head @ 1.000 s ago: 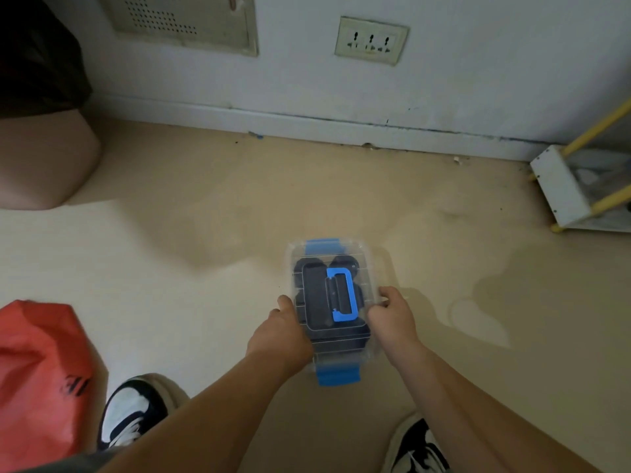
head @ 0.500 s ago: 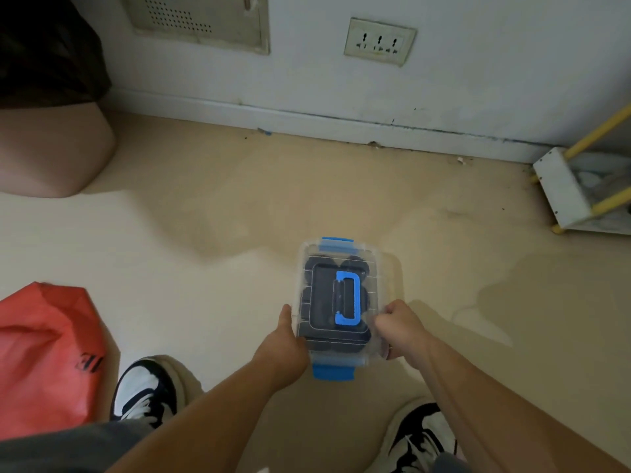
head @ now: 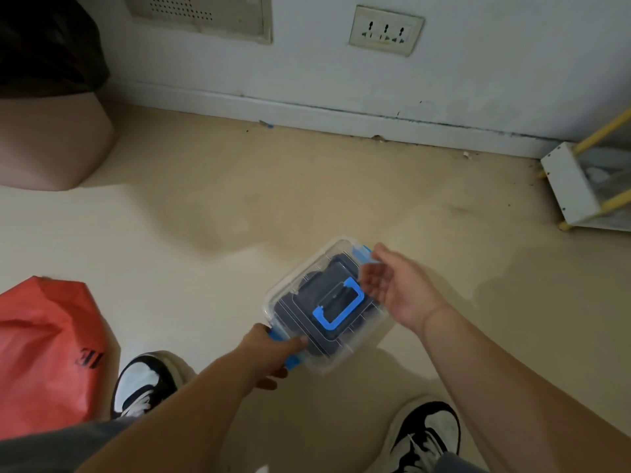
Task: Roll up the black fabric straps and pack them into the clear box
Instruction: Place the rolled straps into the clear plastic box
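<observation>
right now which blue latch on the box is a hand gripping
The near latch, under the left hand; the far latch only sits beside the open right hand.

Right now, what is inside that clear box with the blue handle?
Dark rolled shapes, likely the black fabric straps, show through the shut lid of the clear box. The blue handle and the dim light hide their number.

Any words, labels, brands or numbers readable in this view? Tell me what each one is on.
Red bag: black print, cut off by a fold; only something like "E" shows, and the rest is unreadable.
Clear box: no label or text visible on its lid.
Wall socket: no readable marking.
Shoes: black and white pattern only, no legible brand.
</observation>
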The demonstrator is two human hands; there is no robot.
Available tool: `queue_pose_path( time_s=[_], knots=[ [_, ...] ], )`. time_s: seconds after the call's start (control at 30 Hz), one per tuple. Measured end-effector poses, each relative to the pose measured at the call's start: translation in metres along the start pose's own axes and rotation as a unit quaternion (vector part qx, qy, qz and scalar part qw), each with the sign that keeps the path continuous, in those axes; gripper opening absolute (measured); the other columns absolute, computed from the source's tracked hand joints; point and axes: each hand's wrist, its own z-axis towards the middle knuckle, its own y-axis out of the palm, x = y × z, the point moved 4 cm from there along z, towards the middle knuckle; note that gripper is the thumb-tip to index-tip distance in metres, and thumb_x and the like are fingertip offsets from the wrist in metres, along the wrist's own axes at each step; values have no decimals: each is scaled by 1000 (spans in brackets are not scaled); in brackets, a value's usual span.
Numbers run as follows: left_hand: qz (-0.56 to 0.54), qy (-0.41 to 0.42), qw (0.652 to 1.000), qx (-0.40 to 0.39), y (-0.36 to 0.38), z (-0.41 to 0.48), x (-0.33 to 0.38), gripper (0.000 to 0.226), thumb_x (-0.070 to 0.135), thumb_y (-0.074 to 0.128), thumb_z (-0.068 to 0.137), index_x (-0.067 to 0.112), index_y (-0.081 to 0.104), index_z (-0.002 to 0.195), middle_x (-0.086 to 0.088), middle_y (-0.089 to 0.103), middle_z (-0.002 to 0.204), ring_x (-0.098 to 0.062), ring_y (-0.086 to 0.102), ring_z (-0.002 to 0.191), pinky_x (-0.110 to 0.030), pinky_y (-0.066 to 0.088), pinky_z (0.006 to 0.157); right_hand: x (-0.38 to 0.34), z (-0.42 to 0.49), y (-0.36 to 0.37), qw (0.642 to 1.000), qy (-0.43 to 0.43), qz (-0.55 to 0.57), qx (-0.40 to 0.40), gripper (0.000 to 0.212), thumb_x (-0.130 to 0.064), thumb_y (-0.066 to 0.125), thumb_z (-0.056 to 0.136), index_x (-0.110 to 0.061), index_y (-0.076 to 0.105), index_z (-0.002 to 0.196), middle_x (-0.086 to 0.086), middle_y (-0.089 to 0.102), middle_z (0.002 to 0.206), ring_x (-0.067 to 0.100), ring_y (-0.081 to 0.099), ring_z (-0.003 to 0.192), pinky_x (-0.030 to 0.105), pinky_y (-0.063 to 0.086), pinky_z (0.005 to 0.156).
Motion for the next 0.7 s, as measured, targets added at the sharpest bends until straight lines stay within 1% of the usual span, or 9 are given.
queue_pose_path(
  time_s=[0.07,0.1,0.17,0.23,0.3,0.4,0.47,0.57,0.7],
  knots=[
    [-9,3,1000,19,5,1,-1,72,54,84,84,17,44,132,-9,69,109,-22,76,92,-35,65,73,-19,11,-15,972,-103,-141,154,23,-23,70,100,-10,64,118,9,72,84,26,69,64,35,58,64],
    [-7,1,1000,29,4,1,1,73,53,85,83,17,44,131,-9,69,109,-21,75,92,-34,64,71,-25,15,-20,927,-144,-279,205,28,-27,69,98,-15,65,123,6,71,92,26,70,75,37,58,73],
    [-4,-4,999,41,-1,1,4,71,50,87,82,14,46,127,-9,69,109,-20,74,92,-32,61,69,-22,21,-20,835,-167,-487,193,45,-41,67,98,-24,60,139,4,66,122,28,66,113,42,54,97],
    [-16,-3,999,36,0,1,6,65,44,87,85,11,49,127,-10,71,107,-21,75,91,-31,61,68,-3,32,-19,850,-102,-505,115,59,-47,61,103,-23,49,154,7,57,145,31,57,133,45,47,111],
    [-35,-2,999,9,5,-2,8,58,40,82,91,13,48,129,-11,73,106,-22,77,90,-31,63,67,16,40,-19,878,-54,-470,74,49,-44,54,108,-19,52,150,8,63,137,31,64,119,45,51,106],
    [-50,10,999,-5,11,-1,8,47,36,74,98,16,47,131,-11,73,108,-21,78,90,-30,64,67,21,40,-18,898,-63,-426,90,38,-37,54,109,-17,57,141,8,67,123,25,65,99,41,54,94],
    [-41,18,999,1,12,-3,13,37,33,70,101,17,46,124,-11,72,107,-21,77,91,-30,64,68,18,41,-17,913,-55,-391,103,45,-32,58,109,-18,49,151,7,61,140,24,62,107,40,49,100],
    [-35,26,999,23,14,-7,24,26,26,63,106,19,40,116,-9,66,99,-22,72,90,-29,62,67,16,43,-15,931,-48,-348,101,69,-24,59,108,-25,25,168,4,42,161,27,54,127,39,42,107],
    [-6,45,994,99,-3,3,32,23,27,60,104,16,47,119,-6,63,100,-21,64,84,-39,59,74,14,45,-17,925,-40,-357,123,72,-20,67,102,-20,32,165,9,45,156,29,57,125,39,46,106]
  ],
)
